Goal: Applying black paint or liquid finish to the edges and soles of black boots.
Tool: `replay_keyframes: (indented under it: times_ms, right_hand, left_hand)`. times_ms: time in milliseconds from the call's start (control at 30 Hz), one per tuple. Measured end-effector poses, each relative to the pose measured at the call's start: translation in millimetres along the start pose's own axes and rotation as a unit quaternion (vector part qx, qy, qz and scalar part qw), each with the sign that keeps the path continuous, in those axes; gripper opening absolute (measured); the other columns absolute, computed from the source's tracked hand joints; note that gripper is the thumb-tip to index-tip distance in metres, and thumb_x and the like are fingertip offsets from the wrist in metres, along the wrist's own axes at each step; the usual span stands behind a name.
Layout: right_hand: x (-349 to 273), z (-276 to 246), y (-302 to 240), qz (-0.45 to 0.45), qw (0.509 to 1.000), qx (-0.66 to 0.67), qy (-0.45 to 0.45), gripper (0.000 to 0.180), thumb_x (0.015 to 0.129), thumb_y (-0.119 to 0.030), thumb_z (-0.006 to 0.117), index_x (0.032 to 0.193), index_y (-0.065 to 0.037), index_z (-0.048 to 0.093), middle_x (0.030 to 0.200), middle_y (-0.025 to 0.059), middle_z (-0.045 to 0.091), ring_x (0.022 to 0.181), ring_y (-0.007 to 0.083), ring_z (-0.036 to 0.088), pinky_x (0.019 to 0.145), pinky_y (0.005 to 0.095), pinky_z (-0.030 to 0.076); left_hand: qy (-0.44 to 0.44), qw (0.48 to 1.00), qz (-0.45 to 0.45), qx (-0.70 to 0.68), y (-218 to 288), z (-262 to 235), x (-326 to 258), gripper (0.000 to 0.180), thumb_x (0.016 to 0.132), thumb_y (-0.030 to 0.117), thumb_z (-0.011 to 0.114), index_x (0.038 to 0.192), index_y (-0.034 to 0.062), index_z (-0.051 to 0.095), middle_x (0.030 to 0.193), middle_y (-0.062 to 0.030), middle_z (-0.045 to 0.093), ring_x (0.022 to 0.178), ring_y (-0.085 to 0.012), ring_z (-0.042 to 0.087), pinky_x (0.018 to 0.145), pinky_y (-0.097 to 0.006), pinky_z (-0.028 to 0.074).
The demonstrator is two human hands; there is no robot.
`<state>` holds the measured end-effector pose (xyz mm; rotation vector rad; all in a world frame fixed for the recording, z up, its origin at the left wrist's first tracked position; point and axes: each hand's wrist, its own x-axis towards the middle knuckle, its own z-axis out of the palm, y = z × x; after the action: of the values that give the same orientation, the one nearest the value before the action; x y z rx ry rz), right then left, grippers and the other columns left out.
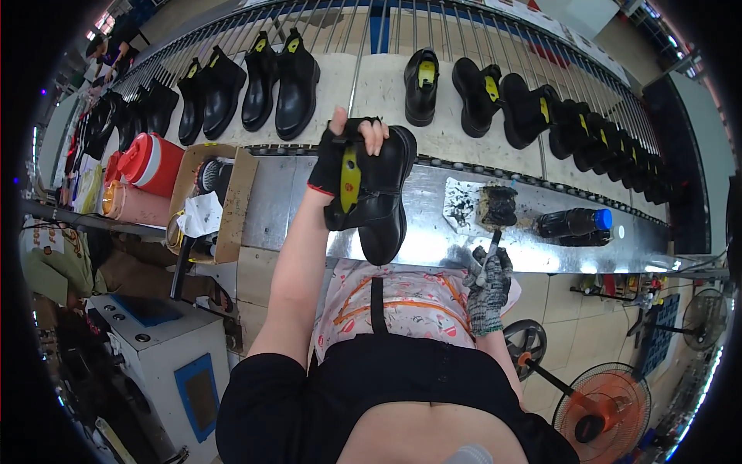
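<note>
Glossy black ankle boot [380, 205]: gripped at the shaft by the black-gloved left hand [342, 158], sole turned rightward, presumably for access. Slim-handled tool [493, 244]: gripped in the grey-knit-gloved right hand [488, 283]; squat blackened block [497, 206] placed just beyond, presumably for reach.

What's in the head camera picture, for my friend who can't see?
A person's gloved left hand holds a black boot, yellow inside, at a metal bench. The gloved right hand grips a tool's handle; more black boots stand beyond.
</note>
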<state>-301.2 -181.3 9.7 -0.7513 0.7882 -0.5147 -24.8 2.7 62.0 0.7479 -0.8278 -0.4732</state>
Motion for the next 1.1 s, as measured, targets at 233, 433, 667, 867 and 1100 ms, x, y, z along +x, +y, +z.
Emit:
replay_keyframes:
  times_ms: [233, 433, 667, 867, 1100]
  right_hand:
    - [-19, 3, -29, 0.054, 0.987, -0.096, -0.119, 0.021, 0.090, -0.011, 0.055, 0.110, -0.004, 0.053, 0.091, 0.0111, 0.062, 0.059, 0.0105, 0.055, 0.044, 0.0224, 0.046]
    - [-25, 46, -95, -0.153, 0.817, -0.482, -0.277, 0.022, 0.083, -0.010, 0.060, 0.103, -0.005, 0.067, 0.093, 0.0086, 0.068, 0.079, 0.0137, 0.064, 0.067, 0.0270, 0.052]
    - [-29, 91, -122, -0.438, 0.517, -0.635, -0.371, 0.041, 0.077, -0.045, 0.064, 0.102, -0.013, 0.069, 0.096, 0.0073, 0.067, 0.089, 0.0267, 0.062, 0.078, 0.0382, 0.047]
    - [-29, 103, -122, -0.484, 0.473, -0.626, -0.387, 0.051, 0.064, -0.048, 0.073, 0.109, -0.025, 0.066, 0.097, 0.0032, 0.064, 0.081, 0.0241, 0.059, 0.069, 0.0350, 0.047]
    - [-21, 99, -113, -0.494, 0.479, -0.617, -0.381, 0.059, 0.066, -0.064, 0.060, 0.107, -0.021, 0.068, 0.092, 0.0056, 0.064, 0.079, 0.0262, 0.060, 0.067, 0.0374, 0.045]
  left_hand:
    - [-0.087, 0.994, 0.063, -0.007, 11, 31, -10, 0.073, 0.092, 0.062, 0.020, 0.051, 0.0067, 0.044, 0.055, -0.0041, 0.045, 0.074, -0.0190, 0.041, 0.093, -0.033, 0.028]
    - [-0.139, 0.988, 0.060, -0.007, 9, 41, -11, 0.077, 0.089, 0.068, 0.021, 0.049, 0.0083, 0.047, 0.054, -0.0021, 0.048, 0.075, -0.0186, 0.042, 0.094, -0.034, 0.026]
    - [-0.174, 0.984, 0.043, 0.022, 7, 37, -11, 0.079, 0.087, 0.072, 0.023, 0.048, 0.0095, 0.051, 0.053, -0.0003, 0.052, 0.078, -0.0191, 0.042, 0.097, -0.036, 0.022]
    - [-0.164, 0.985, 0.042, 0.025, 8, 39, -12, 0.080, 0.085, 0.074, 0.023, 0.046, 0.0095, 0.051, 0.053, -0.0007, 0.052, 0.080, -0.0199, 0.043, 0.098, -0.037, 0.021]
    - [-0.168, 0.985, 0.036, 0.021, 6, 38, -12, 0.080, 0.084, 0.075, 0.025, 0.046, 0.0099, 0.051, 0.053, -0.0007, 0.053, 0.081, -0.0199, 0.043, 0.098, -0.037, 0.021]
